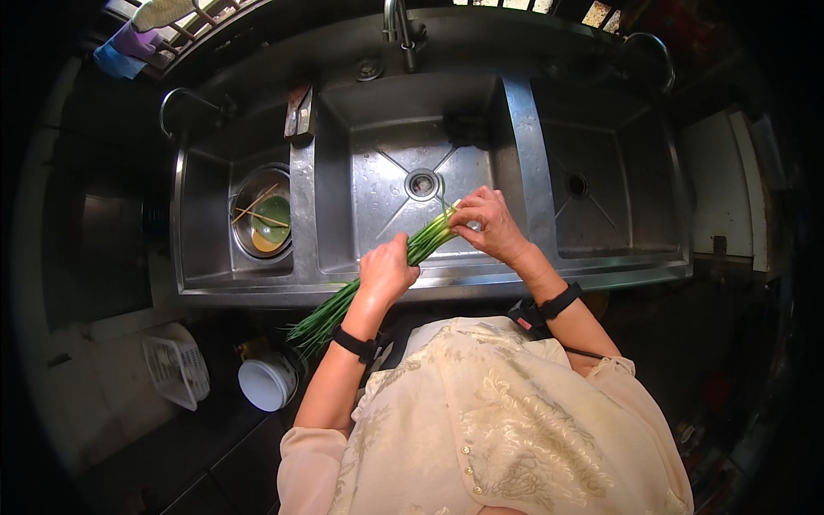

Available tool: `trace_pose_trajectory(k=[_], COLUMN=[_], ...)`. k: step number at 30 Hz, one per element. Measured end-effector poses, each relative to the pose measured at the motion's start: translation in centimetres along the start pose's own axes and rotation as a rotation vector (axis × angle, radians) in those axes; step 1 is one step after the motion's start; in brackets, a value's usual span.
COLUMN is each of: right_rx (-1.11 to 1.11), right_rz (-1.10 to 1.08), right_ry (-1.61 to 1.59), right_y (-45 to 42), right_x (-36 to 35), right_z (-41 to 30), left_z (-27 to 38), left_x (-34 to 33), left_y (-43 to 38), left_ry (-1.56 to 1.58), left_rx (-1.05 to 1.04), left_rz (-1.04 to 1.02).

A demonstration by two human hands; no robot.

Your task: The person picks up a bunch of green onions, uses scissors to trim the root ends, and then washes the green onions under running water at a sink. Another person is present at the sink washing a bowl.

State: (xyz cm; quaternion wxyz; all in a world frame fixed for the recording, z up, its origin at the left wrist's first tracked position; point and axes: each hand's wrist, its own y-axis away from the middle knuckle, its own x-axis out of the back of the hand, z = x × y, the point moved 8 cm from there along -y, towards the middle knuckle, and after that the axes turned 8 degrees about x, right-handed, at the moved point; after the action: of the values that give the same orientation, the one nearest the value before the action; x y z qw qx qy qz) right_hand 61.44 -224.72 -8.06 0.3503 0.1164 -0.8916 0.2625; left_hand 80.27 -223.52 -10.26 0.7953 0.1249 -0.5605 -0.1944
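Observation:
A bunch of long green stalks with pale ends, like scallions (430, 242), lies slantwise over the front rim of the middle stainless steel sink basin (380, 174). My left hand (388, 269) is closed around the green middle of the bunch. Its leafy tips hang over the sink's front edge at the lower left. At the pale end, my right hand (484, 222) pinches the stalks between thumb and fingers. One thin green strand rises from there towards the drain (423, 185). The exact fingertip contact is partly hidden.
The left basin holds a metal bowl (237, 241) with wooden chopsticks and green and yellow round items. A faucet (407, 45) stands behind the middle basin. The right basin (618, 219) adjoins it. A white bucket (264, 385) and a white plastic basket (177, 367) stand below left.

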Motion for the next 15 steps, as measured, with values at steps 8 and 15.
trace_pose_trajectory(k=[8,15], right_rx=[-0.487,-0.795], right_rz=[0.258,0.773], right_ry=[-0.505,-0.769], right_y=[4.1,10.7], right_x=[-1.9,2.3], right_z=[6.4,13.5], left_z=[0.3,0.4], left_x=[-1.0,-1.2], left_y=[0.3,0.4], left_ry=[-0.038,-0.037], left_rx=[-0.024,-0.074], left_rz=[0.021,0.048])
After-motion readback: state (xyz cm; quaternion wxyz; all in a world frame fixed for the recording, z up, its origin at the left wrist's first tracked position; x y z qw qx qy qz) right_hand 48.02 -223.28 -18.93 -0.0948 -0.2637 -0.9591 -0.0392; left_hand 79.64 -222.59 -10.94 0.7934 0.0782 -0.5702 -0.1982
